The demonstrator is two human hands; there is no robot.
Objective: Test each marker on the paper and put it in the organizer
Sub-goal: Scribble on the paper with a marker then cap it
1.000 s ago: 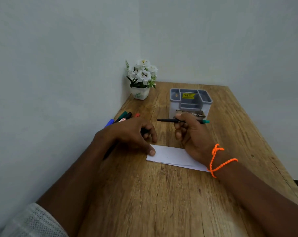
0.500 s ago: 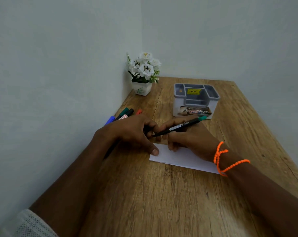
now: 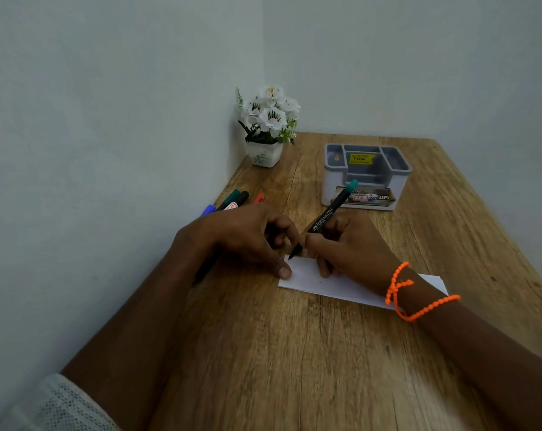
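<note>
right hand (image 3: 350,250) pinches the black green-capped marker (image 3: 325,217), tip on white folded paper (image 3: 313,278) pinned by left thumb (image 3: 283,271); a slipping thumb might skew the stroke

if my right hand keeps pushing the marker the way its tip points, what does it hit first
Most likely the paper: the right hand angles the marker tip down at its near-left corner, beside the left hand. Contact isn't clear.

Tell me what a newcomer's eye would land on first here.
First, mid-table: the right hand grips a black marker with a teal end, its tip at the white paper, whose corner the left hand pins down. Then the bright orange bracelet on the right wrist, and the white flowers in the far corner beside the grey organizer.
</note>
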